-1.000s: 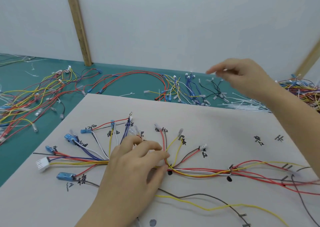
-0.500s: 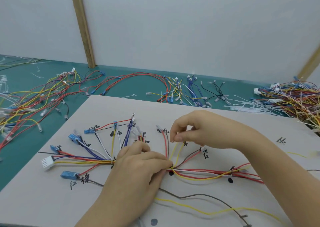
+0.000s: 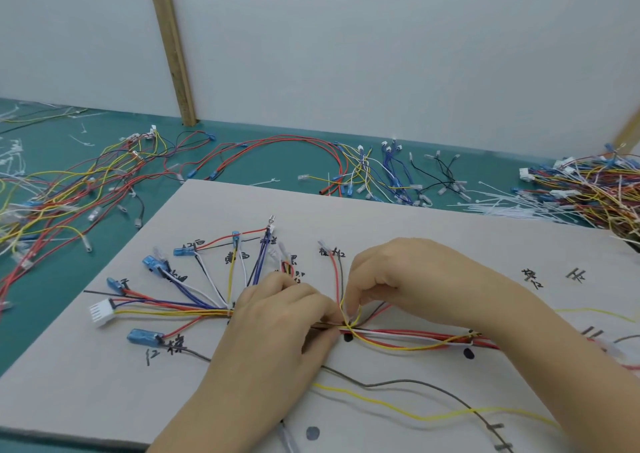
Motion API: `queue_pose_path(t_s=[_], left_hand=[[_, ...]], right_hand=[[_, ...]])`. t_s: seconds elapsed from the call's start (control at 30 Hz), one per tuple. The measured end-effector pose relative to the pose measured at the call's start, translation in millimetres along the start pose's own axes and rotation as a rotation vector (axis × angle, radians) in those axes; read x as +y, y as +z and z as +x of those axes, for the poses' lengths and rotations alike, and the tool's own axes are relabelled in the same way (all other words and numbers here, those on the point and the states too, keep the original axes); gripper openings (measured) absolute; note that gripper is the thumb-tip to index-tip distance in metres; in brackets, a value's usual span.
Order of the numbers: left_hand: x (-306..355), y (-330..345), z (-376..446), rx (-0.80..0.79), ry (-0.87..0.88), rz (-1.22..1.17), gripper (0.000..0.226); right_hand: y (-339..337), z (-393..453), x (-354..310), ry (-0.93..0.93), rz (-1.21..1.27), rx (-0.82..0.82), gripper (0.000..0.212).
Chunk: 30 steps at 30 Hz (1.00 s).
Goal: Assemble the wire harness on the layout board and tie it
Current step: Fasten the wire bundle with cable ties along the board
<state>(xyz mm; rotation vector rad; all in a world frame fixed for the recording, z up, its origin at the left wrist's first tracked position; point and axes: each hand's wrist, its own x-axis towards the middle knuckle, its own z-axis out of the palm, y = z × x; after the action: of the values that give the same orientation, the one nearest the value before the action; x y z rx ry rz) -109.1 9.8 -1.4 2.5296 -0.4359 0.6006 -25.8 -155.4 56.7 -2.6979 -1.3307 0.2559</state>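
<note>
A white layout board [image 3: 398, 224] with handwritten labels lies on the green table. The wire harness [image 3: 408, 336] runs across it, its coloured branches fanning out at the left to blue terminals and a white connector [image 3: 101, 313]. My left hand [image 3: 273, 328] lies over the junction and pinches the bundle with curled fingers. My right hand [image 3: 398, 276] is just to its right, fingers curled down and pinching the yellow wires [image 3: 349, 310] at the bundle. Whether it holds a tie is hidden.
Loose coloured wires [image 3: 69, 189] lie on the table at the left. More wires with connectors [image 3: 391, 175] and white cable ties [image 3: 519, 206] sit behind the board. A tangled harness pile [image 3: 595, 189] is at the right. A wooden post [image 3: 173, 47] stands against the wall.
My right hand came back from the cable ties behind the board and dropped to the bundle beside my left hand. My left hand stayed on the junction.
</note>
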Motion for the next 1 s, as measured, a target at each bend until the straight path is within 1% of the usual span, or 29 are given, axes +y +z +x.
queue_pose_path(t_s=[0.07,0.13,0.3,0.4,0.6,0.77,0.9,1.0], left_hand=[[-0.5,0.9,0.6,0.0,-0.007,0.01,0.023],[-0.8,2.4,0.9,0.016,-0.008,0.014,0.023],[-1.6,3.4,0.2,0.034,-0.004,0.027,0.026],[-2.1,3.8,0.5,0.03,0.015,0.057,0.027],[-1.7,4.1,0.1,0.05,0.029,0.102,0.026],[-0.6,3.5,-0.3,0.044,0.029,0.121,0.028],[1.7,2.3,0.3,0.02,0.038,0.158,0.028],[2.8,2.2,0.0,0.008,0.049,0.172,0.028]], right_hand=[[1.9,0.7,-3.7,-0.036,-0.031,0.013,0.025],[2.1,2.5,-5.1,-0.081,0.017,0.013,0.024],[-1.3,3.2,0.1,-0.023,0.183,0.033,0.021],[-0.4,2.6,4.1,0.02,0.235,0.046,0.028],[7.5,4.8,-4.0,-0.013,0.28,0.02,0.032],[4.7,3.6,-1.9,0.004,0.199,0.034,0.033],[1.0,2.9,1.7,-0.01,0.136,0.034,0.038],[4.6,3.4,0.7,-0.037,0.073,0.019,0.032]])
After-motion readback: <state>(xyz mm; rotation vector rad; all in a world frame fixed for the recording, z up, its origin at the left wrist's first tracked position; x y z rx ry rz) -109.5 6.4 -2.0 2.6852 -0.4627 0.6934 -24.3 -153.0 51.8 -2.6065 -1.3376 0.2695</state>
